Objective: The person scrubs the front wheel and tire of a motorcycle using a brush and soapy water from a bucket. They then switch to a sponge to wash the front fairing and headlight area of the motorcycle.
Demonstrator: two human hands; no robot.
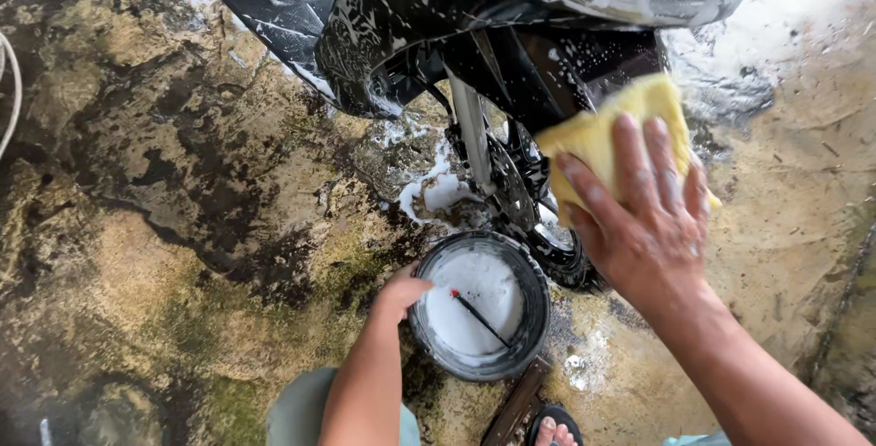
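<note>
My right hand [643,218] presses a yellow sponge cloth [607,131] against the soapy black bodywork of a motorcycle [411,17], beside its front wheel [538,218]. The fingers lie spread flat over the cloth. My left hand [399,298] grips the near left rim of a black bucket [538,318] full of white foam, which stands on the wet ground under the wheel. A thin dark stick with a red tip [474,314] lies across the foam.
Wet, stained concrete [182,227] with patches of suds surrounds the bike. A white hose [11,90] curves at the far left edge. My sandalled foot [552,430] and a brown wooden piece [516,405] sit just below the bucket.
</note>
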